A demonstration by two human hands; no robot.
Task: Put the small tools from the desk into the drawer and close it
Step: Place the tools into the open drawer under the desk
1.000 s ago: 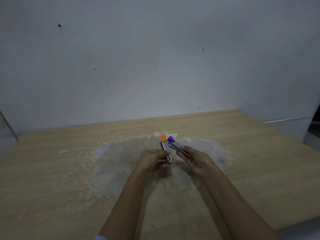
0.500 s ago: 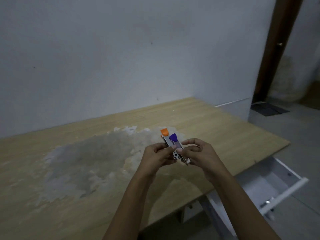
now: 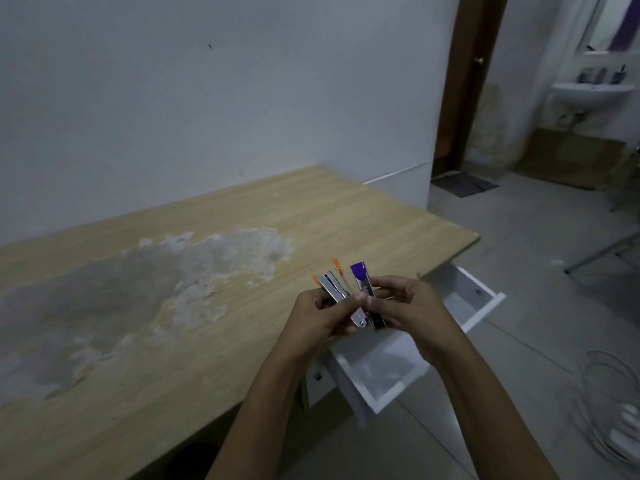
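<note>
Both hands are raised above the desk's right front edge, holding small metal tools together. My left hand (image 3: 317, 315) grips the orange-tipped metal clippers (image 3: 335, 286). My right hand (image 3: 410, 308) pinches the purple-tipped clipper (image 3: 363, 281) right beside them. The tools touch each other between my fingers. Below and to the right, a white drawer (image 3: 471, 308) stands pulled out from under the wooden desk (image 3: 311, 220); its inside looks bare where visible, partly hidden by my right arm.
The desk top has a large pale worn patch (image 3: 145, 289) in its middle. A white wall runs behind it. To the right lie a tiled floor, a brown doorway (image 3: 464, 84), a dark mat (image 3: 462, 183) and coiled white cables (image 3: 613, 407).
The view has swung right and down, bringing the open drawer and doorway into sight. My hands have carried the clippers from over the worn patch to the desk's right front edge, above the drawer.
</note>
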